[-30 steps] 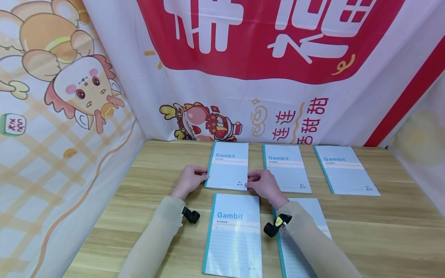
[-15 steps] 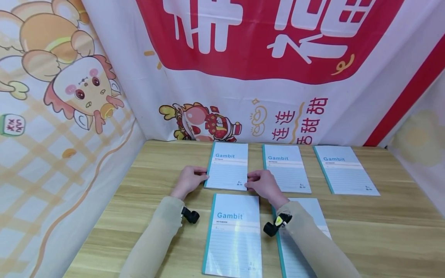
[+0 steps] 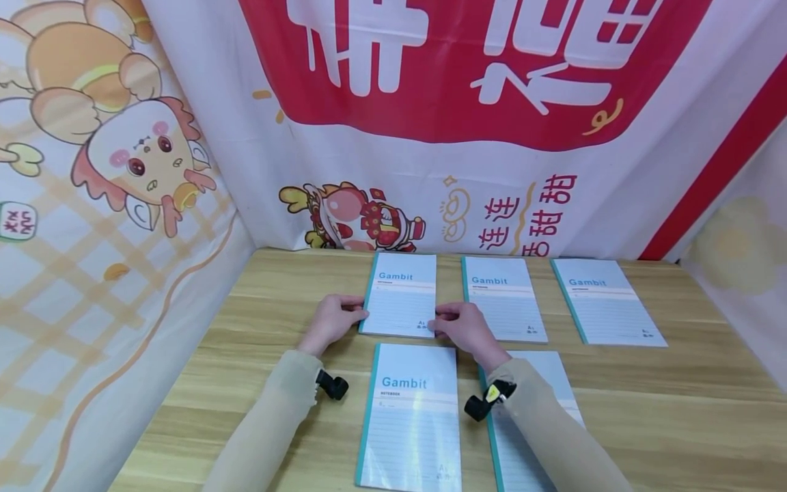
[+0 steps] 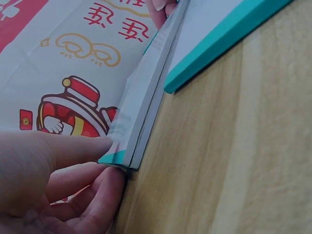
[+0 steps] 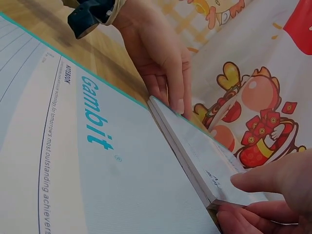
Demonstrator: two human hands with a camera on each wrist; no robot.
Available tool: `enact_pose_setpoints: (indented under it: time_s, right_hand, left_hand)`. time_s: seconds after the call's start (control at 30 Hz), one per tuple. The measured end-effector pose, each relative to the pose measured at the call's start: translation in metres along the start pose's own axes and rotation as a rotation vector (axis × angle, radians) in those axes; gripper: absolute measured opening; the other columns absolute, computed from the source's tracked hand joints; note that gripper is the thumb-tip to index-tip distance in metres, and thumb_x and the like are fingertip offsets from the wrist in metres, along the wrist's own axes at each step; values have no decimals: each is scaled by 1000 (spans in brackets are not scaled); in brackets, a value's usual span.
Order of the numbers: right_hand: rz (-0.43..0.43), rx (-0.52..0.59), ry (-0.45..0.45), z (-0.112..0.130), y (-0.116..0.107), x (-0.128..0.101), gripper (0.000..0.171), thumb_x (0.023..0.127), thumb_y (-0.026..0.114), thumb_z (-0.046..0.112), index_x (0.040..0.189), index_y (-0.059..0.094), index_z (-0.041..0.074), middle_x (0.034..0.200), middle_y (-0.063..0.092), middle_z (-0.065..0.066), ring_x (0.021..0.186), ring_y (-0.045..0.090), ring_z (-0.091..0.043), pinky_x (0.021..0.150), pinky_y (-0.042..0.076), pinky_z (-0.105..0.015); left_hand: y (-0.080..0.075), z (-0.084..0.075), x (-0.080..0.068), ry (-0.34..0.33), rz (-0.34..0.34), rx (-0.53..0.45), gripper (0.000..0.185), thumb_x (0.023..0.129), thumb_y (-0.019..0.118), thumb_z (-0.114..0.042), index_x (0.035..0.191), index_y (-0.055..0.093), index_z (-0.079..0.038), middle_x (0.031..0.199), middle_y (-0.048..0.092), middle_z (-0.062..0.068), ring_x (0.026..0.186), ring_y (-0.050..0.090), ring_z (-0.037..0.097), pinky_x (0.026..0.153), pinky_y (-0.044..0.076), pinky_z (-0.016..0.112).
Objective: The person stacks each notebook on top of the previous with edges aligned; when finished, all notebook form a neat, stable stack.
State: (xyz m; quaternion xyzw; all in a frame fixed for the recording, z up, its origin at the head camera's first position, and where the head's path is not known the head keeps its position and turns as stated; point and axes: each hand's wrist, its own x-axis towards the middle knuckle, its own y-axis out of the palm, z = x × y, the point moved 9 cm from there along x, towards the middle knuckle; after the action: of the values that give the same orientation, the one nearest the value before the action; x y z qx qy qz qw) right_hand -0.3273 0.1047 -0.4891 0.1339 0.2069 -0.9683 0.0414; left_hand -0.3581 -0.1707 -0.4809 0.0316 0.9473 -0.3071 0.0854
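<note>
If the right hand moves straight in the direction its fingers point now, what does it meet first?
The right hand points leftward and already pinches the near right corner of the far-left notebook. Straight on, it would probably push along that notebook toward the left hand on the opposite edge.

Looks like a staged recording booth, not a home or office. Wooden tabletop (image 3: pixel 676 410) boxed in on three sides by hung printed cloth: red-and-white banner (image 3: pixel 467 102) with Chinese characters at the back, cartoon-print sheet (image 3: pixel 92 205) on the left. Identical Gambit notebooks (image 3: pixel 504 307) laid out in neat rows.
</note>
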Motion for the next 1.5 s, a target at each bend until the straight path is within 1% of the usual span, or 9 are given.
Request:
enact_pose_setpoints:
  time_s: [0.17, 0.27, 0.37, 0.57, 0.77, 1.03, 1.2, 1.37, 1.5]
  right_hand:
    - [-19, -1, 6, 2, -4, -1, 54, 93, 77, 31, 140, 59, 11, 112, 67, -6, 88, 70, -17, 86, 58, -36]
    - [-22, 6, 5, 6, -7, -2, 57, 94, 75, 34, 143, 57, 10, 118, 66, -6, 93, 70, -17, 91, 56, -40]
    - [-18, 6, -13, 11, -12, -4, 57, 96, 73, 36, 144, 55, 10, 119, 67, -6, 98, 69, -19, 95, 54, -43]
    - [-13, 9, -53, 18, -22, -9, 59, 96, 71, 40, 144, 56, 10, 119, 68, -6, 104, 68, -23, 95, 54, -42]
    - [-29, -7, -57, 17, -31, -16, 65, 94, 72, 48, 145, 56, 12, 124, 65, -8, 108, 67, -23, 96, 54, -41]
    - [-44, -66, -51, 13, -38, -26, 76, 89, 71, 61, 146, 55, 14, 131, 63, -6, 119, 60, -24, 100, 51, -44]
    - [-37, -81, -46, 6, -41, -34, 77, 87, 74, 59, 146, 55, 12, 129, 65, -6, 119, 60, -25, 98, 52, -44]
    - [-25, -59, -35, -3, -40, -45, 70, 90, 77, 47, 145, 55, 10, 128, 66, -6, 116, 62, -24, 99, 52, -45]
    - [-21, -46, -36, -8, -39, -57, 68, 90, 78, 43, 145, 55, 9, 128, 66, -5, 114, 64, -23, 97, 54, -43]
  left_hand:
    - [-4, -2, -3, 34, 7, -29, 42, 95, 75, -26, 133, 67, -12, 119, 69, 5, 106, 63, 22, 94, 53, 41]
    - [-9, -5, -6, 57, 8, -52, 43, 97, 73, -31, 134, 66, -12, 121, 68, 6, 104, 65, 21, 90, 56, 40]
    - [-16, -8, -10, 68, 2, -59, 43, 97, 71, -34, 135, 66, -12, 121, 68, 6, 102, 65, 21, 88, 56, 39]
    - [-25, -15, -18, 102, -9, -57, 45, 97, 71, -34, 136, 66, -12, 126, 67, 7, 109, 63, 23, 92, 55, 42]
    - [-27, -21, -26, 139, -7, -54, 44, 98, 71, -31, 136, 64, -9, 128, 67, 9, 115, 64, 24, 96, 54, 43]
    - [-27, -23, -42, 148, -5, -82, 45, 98, 72, -31, 135, 65, -7, 128, 68, 9, 114, 65, 24, 96, 55, 41]
    - [-23, -20, -51, 165, 11, -78, 44, 97, 73, -28, 134, 65, -6, 122, 70, 8, 109, 67, 23, 92, 57, 40]
    - [-17, -13, -61, 167, 21, -67, 47, 95, 75, -27, 135, 65, -6, 118, 71, 7, 106, 68, 23, 89, 58, 37]
    - [-13, -9, -71, 159, 23, -87, 48, 93, 78, -27, 134, 65, -5, 117, 72, 6, 105, 69, 22, 88, 58, 36]
